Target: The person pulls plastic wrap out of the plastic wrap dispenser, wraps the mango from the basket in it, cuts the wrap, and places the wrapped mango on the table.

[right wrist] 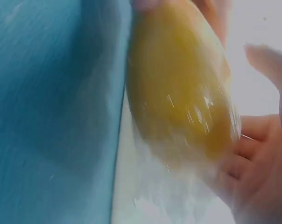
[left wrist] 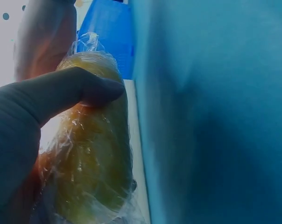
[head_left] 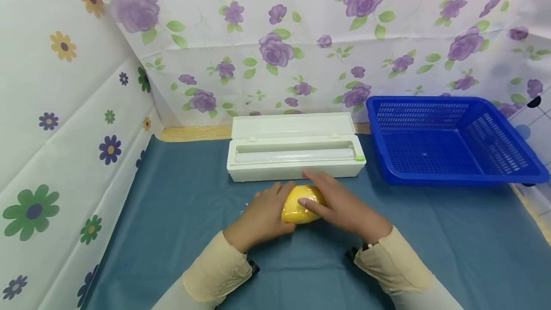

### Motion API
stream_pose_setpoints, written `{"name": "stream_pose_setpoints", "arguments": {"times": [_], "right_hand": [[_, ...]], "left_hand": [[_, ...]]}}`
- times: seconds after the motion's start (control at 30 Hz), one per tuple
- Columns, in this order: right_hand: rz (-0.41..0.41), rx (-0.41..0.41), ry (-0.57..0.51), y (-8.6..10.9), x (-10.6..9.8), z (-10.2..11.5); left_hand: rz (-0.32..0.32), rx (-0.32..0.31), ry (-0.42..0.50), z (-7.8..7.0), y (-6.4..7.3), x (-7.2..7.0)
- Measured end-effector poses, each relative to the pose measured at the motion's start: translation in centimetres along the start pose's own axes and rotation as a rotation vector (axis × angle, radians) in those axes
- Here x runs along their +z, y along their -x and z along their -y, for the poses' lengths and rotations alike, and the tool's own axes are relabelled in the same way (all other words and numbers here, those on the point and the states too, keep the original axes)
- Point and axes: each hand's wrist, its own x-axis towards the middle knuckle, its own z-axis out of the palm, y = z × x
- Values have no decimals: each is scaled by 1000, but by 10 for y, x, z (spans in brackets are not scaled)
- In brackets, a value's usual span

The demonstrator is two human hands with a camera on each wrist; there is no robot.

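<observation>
A yellow fruit (head_left: pixel 297 209), oblong and shiny under clear plastic film, is held low over the table in front of the film box. My left hand (head_left: pixel 264 212) grips it from the left; in the left wrist view the thumb (left wrist: pixel 101 91) lies across its side. Loose film (right wrist: pixel 164 200) hangs from one end of the fruit in the right wrist view. On the other side, my right hand (head_left: pixel 348 209) has its fingers extended along the wrapped fruit. Its thumb (right wrist: pixel 267 65) stands apart from the fruit in the right wrist view.
Behind the hands stands a white film box (head_left: pixel 297 171) with its lid (head_left: pixel 292 126) raised and a roll of film (head_left: pixel 292 155) inside. A blue plastic basket (head_left: pixel 465 177) is at the back right. Blue-grey cloth (head_left: pixel 181 233) covers the table, and floral sheeting (head_left: pixel 241 80) hangs behind.
</observation>
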Motion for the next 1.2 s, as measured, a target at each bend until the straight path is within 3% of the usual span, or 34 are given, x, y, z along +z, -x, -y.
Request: {"name": "stream_pose_setpoints", "arguments": {"times": [0.17,0.43,0.93,1.2], "right_hand": [[-166,-127,168,-9,4,12],[-245,-160,270,-18,14,6],[-383,-183,-59,-14,7,-11],[-382,-223,-251,-14,9,-21]], "left_hand": [[-7,-15,49,-2,-9,-7],[-9,-24,140,-3,-13,-5],[-52,12,220,-2,-13,-15],[-50,7,227,-3,-12,-19]]}}
